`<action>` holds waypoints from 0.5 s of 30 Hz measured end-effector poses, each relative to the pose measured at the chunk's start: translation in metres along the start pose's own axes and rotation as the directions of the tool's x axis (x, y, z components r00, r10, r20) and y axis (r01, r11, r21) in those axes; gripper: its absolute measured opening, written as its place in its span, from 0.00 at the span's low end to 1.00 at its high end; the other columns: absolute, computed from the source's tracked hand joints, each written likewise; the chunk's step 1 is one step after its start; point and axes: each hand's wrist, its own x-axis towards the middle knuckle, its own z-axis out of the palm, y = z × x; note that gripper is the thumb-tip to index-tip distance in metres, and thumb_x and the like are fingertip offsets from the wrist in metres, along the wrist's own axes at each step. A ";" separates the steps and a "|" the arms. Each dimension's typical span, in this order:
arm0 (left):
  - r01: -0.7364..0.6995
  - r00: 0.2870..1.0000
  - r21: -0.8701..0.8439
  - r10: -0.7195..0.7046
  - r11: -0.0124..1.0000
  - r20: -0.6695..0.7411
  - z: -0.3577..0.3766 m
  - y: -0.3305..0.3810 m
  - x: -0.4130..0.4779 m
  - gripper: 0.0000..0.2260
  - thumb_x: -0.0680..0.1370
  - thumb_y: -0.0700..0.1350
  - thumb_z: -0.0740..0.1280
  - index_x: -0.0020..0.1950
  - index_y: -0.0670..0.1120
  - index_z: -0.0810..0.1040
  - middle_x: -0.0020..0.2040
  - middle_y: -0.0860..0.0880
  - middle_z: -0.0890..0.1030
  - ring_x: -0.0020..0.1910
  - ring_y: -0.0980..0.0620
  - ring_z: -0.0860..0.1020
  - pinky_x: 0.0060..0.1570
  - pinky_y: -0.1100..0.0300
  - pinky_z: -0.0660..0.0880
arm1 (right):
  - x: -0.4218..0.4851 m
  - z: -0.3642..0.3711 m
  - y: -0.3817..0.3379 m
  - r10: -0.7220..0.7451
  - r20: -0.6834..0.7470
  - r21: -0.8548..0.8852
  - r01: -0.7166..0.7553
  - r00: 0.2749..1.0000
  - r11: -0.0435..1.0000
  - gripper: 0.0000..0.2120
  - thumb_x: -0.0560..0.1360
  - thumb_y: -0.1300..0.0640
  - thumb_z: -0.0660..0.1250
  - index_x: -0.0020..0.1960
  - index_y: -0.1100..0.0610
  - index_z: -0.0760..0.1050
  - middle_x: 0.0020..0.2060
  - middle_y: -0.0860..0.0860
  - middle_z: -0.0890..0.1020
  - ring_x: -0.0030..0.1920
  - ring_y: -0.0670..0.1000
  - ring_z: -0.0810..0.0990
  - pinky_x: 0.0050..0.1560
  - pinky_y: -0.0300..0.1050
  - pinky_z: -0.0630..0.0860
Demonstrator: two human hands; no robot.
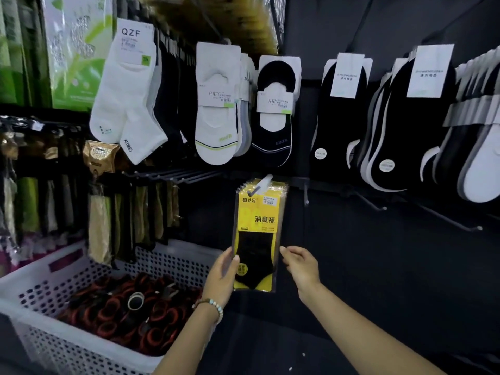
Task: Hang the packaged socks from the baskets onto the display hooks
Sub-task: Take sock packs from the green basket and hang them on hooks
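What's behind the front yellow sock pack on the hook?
Edges of more yellow packs fan out behind the front yellow pack on the same hook. Their count and faces are covered.

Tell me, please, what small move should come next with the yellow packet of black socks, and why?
Probably ease the left hand off the yellow packet of black socks and let it hang. Its top already sits on the metal display hook, whose white tip pokes out in front, and the right hand is open beside it.
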 end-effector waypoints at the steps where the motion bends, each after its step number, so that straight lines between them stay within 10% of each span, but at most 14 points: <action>1: 0.013 1.000 0.037 -0.013 0.999 0.000 -0.003 -0.006 -0.011 0.22 0.79 0.51 0.61 0.72 0.48 0.65 0.69 0.50 0.69 0.67 0.54 0.68 0.67 0.55 0.66 | -0.006 -0.009 0.003 -0.012 0.042 -0.007 0.012 0.999 1.000 0.12 0.74 0.56 0.71 0.56 0.57 0.76 0.51 0.53 0.82 0.55 0.51 0.79 0.62 0.48 0.74; 6: 0.109 0.994 0.117 -0.110 0.987 0.003 -0.009 -0.044 -0.087 0.22 0.78 0.50 0.62 0.71 0.47 0.66 0.69 0.52 0.69 0.69 0.52 0.67 0.68 0.52 0.65 | -0.055 -0.063 0.036 -0.071 0.197 -0.113 0.094 0.978 0.989 0.11 0.74 0.57 0.71 0.55 0.52 0.76 0.49 0.45 0.81 0.50 0.40 0.79 0.45 0.32 0.74; 11: 0.340 0.937 0.199 -0.349 0.919 0.012 0.013 -0.103 -0.196 0.18 0.78 0.47 0.63 0.67 0.45 0.71 0.63 0.48 0.75 0.59 0.54 0.73 0.53 0.69 0.70 | -0.122 -0.122 0.146 0.117 0.261 -0.320 -0.029 0.958 0.947 0.12 0.73 0.61 0.71 0.54 0.51 0.74 0.52 0.47 0.79 0.51 0.42 0.78 0.45 0.32 0.76; 15: 0.522 0.787 0.457 -0.614 0.721 0.069 0.028 -0.159 -0.295 0.26 0.77 0.54 0.63 0.72 0.46 0.64 0.69 0.44 0.70 0.67 0.46 0.69 0.64 0.58 0.66 | -0.189 -0.178 0.261 0.407 0.184 -0.529 -0.258 0.895 0.808 0.15 0.71 0.64 0.73 0.55 0.58 0.73 0.54 0.54 0.79 0.50 0.51 0.79 0.52 0.46 0.76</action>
